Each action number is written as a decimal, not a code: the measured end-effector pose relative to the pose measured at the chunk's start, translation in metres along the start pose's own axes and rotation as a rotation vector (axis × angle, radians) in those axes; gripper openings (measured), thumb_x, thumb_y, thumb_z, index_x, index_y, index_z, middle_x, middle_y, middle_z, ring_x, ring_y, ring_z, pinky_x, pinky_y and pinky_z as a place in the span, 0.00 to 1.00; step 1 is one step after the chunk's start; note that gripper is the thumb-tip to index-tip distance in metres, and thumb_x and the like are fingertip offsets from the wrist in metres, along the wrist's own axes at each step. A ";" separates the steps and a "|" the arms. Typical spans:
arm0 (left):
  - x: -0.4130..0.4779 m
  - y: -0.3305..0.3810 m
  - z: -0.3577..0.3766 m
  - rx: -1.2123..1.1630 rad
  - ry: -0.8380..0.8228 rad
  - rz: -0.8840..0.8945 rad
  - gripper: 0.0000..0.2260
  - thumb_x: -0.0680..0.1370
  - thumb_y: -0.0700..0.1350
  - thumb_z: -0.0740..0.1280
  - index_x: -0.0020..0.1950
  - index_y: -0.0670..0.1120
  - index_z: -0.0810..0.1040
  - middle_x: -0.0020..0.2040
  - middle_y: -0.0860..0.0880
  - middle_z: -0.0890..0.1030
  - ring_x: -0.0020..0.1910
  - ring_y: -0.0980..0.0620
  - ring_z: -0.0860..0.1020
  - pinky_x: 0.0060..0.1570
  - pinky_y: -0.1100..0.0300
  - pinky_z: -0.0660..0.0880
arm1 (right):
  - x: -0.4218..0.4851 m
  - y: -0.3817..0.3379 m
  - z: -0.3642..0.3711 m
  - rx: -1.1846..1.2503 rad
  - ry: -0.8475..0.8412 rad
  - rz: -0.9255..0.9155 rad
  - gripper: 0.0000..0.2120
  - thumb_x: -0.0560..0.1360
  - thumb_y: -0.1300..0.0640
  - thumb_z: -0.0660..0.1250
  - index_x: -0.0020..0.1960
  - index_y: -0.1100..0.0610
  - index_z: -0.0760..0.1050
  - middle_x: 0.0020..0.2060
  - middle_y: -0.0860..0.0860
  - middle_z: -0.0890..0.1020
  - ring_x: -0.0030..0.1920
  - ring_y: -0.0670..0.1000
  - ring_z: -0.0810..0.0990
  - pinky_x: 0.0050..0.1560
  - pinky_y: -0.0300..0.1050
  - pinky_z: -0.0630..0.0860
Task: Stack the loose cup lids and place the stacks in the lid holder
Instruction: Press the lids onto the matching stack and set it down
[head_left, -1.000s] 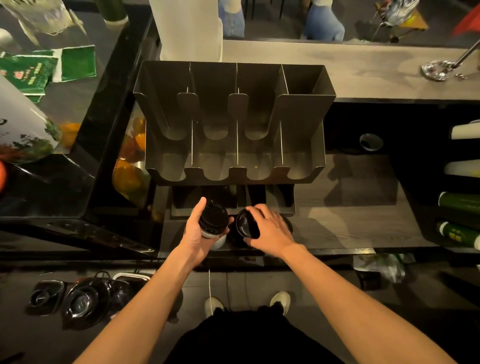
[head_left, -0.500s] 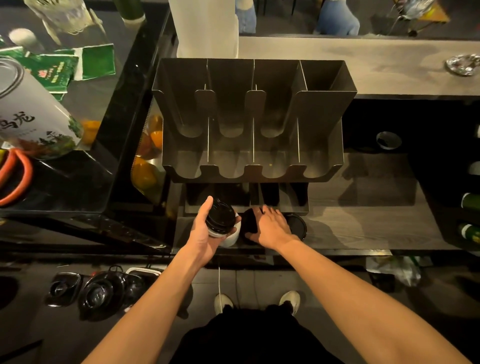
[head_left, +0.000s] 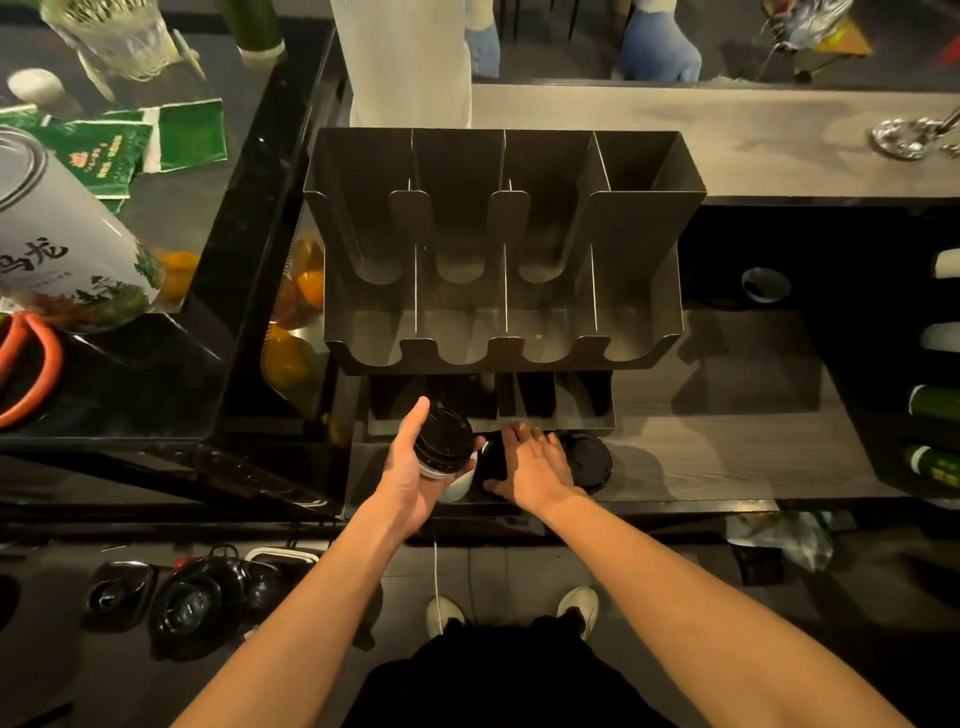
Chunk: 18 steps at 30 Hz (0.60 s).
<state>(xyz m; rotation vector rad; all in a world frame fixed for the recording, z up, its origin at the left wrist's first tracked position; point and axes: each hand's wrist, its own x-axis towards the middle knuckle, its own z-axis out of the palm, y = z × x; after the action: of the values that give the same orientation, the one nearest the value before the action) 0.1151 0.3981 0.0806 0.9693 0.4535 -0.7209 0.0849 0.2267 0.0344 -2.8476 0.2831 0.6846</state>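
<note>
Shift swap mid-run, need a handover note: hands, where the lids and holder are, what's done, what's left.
Left hand: holds the lid stack, black on top, white below, at the counter's near edge.
Right hand: grips a black lid right beside the stack.
A loose lid lies on the counter, just right of that hand.
Lid holder: behind the hands, no lids seen in its slots.
Done: one stack begun.
Left: add the remaining lids, set the stacks in the holder.
</note>
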 end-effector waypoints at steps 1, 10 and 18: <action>0.000 0.000 0.000 -0.001 0.000 0.001 0.35 0.74 0.61 0.70 0.73 0.40 0.69 0.64 0.34 0.80 0.59 0.37 0.82 0.53 0.48 0.79 | -0.001 -0.001 0.001 0.003 0.005 -0.012 0.44 0.73 0.39 0.72 0.79 0.54 0.56 0.76 0.56 0.65 0.74 0.59 0.65 0.74 0.55 0.59; -0.003 0.000 -0.006 -0.003 0.018 -0.005 0.35 0.73 0.61 0.70 0.73 0.42 0.68 0.63 0.35 0.80 0.60 0.37 0.82 0.57 0.46 0.78 | -0.005 0.001 0.003 -0.068 0.012 -0.081 0.41 0.75 0.40 0.70 0.80 0.49 0.54 0.77 0.58 0.61 0.75 0.61 0.61 0.75 0.56 0.59; -0.001 -0.002 -0.006 0.001 0.012 -0.015 0.33 0.73 0.60 0.70 0.72 0.42 0.69 0.62 0.35 0.81 0.58 0.37 0.82 0.59 0.46 0.78 | -0.005 -0.004 0.005 -0.059 0.005 -0.072 0.42 0.74 0.42 0.72 0.80 0.51 0.55 0.75 0.56 0.62 0.73 0.60 0.65 0.68 0.55 0.71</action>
<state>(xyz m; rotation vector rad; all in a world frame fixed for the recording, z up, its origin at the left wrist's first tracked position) 0.1127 0.4024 0.0772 0.9729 0.4715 -0.7293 0.0796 0.2324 0.0330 -2.9001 0.1621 0.6822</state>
